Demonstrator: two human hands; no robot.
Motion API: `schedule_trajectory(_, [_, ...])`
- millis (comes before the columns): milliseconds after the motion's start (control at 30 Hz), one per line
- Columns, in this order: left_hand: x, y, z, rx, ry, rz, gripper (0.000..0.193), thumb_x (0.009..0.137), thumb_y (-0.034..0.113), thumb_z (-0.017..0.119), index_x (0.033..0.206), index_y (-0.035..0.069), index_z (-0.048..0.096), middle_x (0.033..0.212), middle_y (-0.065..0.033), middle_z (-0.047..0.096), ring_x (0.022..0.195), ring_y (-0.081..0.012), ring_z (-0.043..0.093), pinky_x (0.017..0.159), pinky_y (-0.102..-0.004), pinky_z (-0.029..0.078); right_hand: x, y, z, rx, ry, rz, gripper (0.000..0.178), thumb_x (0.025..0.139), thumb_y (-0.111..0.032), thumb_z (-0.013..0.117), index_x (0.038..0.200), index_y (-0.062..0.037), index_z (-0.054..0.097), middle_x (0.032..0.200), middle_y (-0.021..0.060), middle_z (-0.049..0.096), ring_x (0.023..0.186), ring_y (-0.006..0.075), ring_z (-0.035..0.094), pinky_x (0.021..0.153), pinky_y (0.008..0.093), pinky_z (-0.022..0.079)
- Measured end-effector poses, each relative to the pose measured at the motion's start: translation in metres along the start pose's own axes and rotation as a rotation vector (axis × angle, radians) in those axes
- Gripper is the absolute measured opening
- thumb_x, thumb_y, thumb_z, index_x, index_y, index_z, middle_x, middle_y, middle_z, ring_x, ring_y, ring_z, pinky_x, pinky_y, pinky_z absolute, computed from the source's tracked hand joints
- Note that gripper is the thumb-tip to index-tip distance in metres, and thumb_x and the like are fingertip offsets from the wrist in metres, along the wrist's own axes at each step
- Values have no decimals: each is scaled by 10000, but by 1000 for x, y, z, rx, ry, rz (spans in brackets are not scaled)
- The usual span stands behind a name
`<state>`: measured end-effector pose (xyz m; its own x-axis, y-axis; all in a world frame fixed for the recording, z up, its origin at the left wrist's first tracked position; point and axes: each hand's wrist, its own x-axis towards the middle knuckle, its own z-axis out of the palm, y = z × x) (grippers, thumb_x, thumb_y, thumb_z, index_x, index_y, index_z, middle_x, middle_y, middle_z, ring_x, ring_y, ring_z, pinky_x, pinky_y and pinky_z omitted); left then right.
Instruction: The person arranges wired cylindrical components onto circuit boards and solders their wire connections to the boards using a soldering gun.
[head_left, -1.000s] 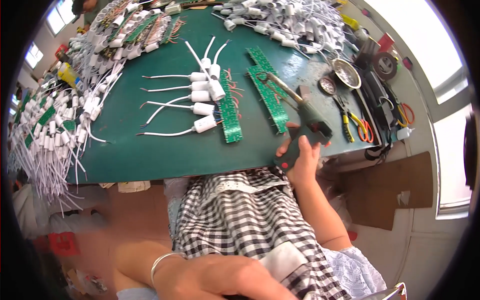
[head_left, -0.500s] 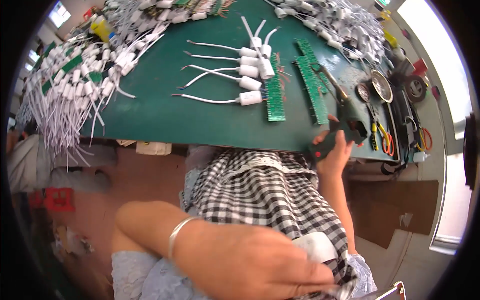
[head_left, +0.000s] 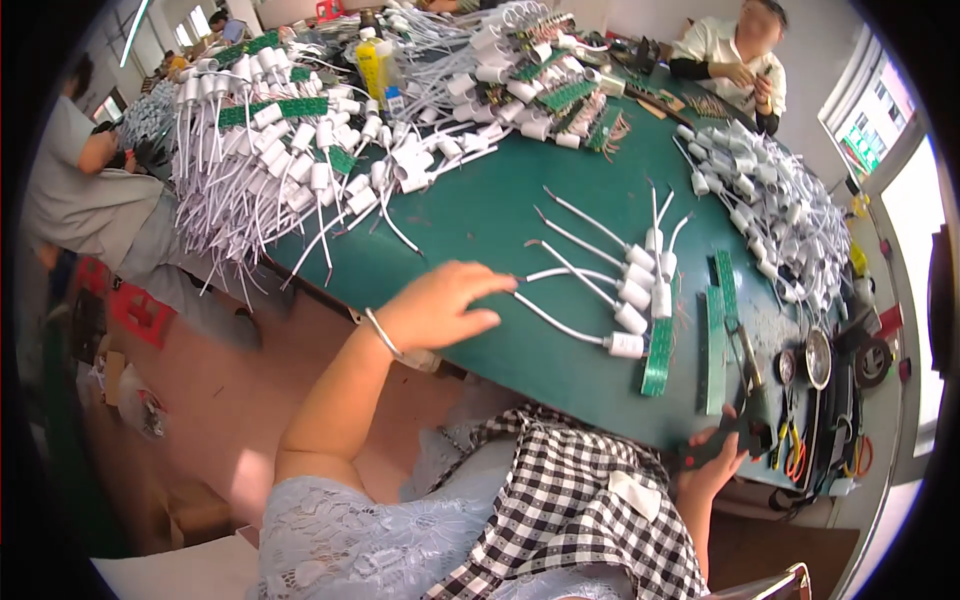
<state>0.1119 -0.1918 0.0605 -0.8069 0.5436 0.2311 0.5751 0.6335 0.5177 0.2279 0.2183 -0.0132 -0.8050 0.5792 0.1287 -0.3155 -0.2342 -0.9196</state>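
My left hand (head_left: 445, 305), with a bangle on its wrist, reaches over the green table with fingers stretched out and thumb apart. Its fingertips are at the dark wire ends of the white cables (head_left: 555, 323); contact is unclear. Several white cylindrical housings (head_left: 636, 292) on these cables lie in a row, beside a green circuit-board strip (head_left: 657, 362). My right hand (head_left: 720, 460) is closed round the handle of a dark soldering gun (head_left: 762, 408) at the table's front right. Further circuit-board strips (head_left: 712, 350) lie just left of the gun's metal barrel.
A heap of cabled housings (head_left: 290, 150) overhangs the table's left side; others lie at the back (head_left: 520, 75) and right (head_left: 770, 200). A yellow bottle (head_left: 371, 68) stands among them. Pliers (head_left: 797, 455), a metal strainer (head_left: 818, 360) and tape (head_left: 874, 362) lie right. Co-workers sit left and far right.
My left hand has moved from low in front of my body up over the table to the cable ends. The view has swung left. My right hand keeps hold of the soldering gun.
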Motion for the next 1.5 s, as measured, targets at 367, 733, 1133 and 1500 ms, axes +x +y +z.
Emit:
schedule_trajectory(367, [48, -149, -42, 452, 663, -835, 342, 715, 270, 746, 980, 109, 603, 865, -40, 622, 941, -246, 537, 864, -456, 355, 1, -5, 3, -36, -11, 155, 412, 953, -311, 426, 1205, 15, 435, 736, 98, 569, 546, 136, 472, 508, 262, 407])
schedule_trajectory(733, [95, -68, -67, -761, 1377, 171, 237, 968, 158, 485, 1165, 30, 453, 1136, -149, 576, 941, -149, 566, 825, -284, 456, -6, -19, 32, -83, 168, 120, 460, 943, -355, 422, 1203, 24, 456, 593, 61, 495, 530, 131, 454, 513, 243, 386])
schedule_trajectory(1133, [81, 67, 88, -199, 91, 35, 139, 829, 154, 631, 912, 83, 545, 785, -92, 614, 653, -292, 617, 566, -378, 473, 1, 1, 4, 72, 7, 98, 564, 873, -366, 546, 1218, 70, 448, 640, 112, 557, 564, 182, 535, 535, 293, 447])
schedule_trajectory(1500, [85, 96, 114, -372, -79, 28, 95, 787, 49, 617, 861, 31, 559, 840, -113, 608, 752, -282, 606, 668, -343, 480, -7, -18, 25, -24, -153, 297, 291, 790, -51, 444, 1073, 17, 444, 840, 153, 552, 692, 252, 564, 632, 386, 495])
